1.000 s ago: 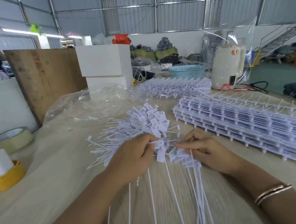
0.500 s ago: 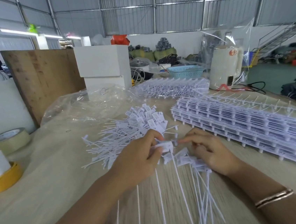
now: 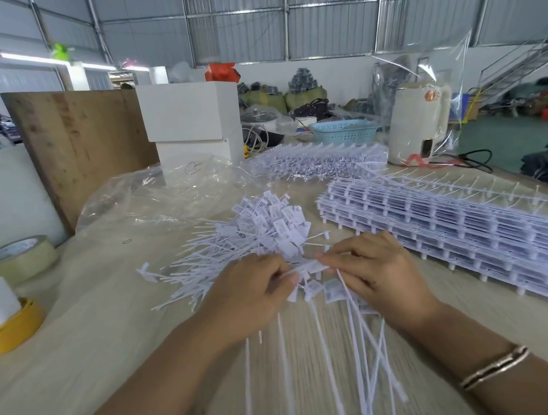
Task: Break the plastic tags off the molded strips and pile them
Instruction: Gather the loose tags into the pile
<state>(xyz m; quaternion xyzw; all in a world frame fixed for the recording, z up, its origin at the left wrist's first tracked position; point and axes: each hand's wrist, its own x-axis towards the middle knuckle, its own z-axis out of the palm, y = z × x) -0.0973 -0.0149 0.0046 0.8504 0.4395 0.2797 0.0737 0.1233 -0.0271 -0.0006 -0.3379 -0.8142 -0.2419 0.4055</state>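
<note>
My left hand (image 3: 251, 294) and my right hand (image 3: 379, 270) meet over the table, both pinching a white molded strip of tags (image 3: 309, 267) held between them. Long thin tails (image 3: 358, 350) hang from the strip toward me, with several tag heads below my fingers. Just beyond my hands lies the pile of loose white tags (image 3: 251, 230), their tails pointing left. A tall stack of unbroken molded strips (image 3: 453, 222) lies to the right, and a second stack (image 3: 318, 162) sits farther back.
A crumpled clear plastic bag (image 3: 163, 198) lies behind the pile. Tape rolls (image 3: 14, 258) and a yellow roll with white foam (image 3: 4, 323) sit at the left. White boxes (image 3: 192, 121), a wooden board (image 3: 80, 143), a blue basket (image 3: 342, 131) and a white appliance (image 3: 419, 124) stand at the back.
My hands have drawn closer together on the strip, the left moving slightly right. The tails under the right hand have splayed and crossed.
</note>
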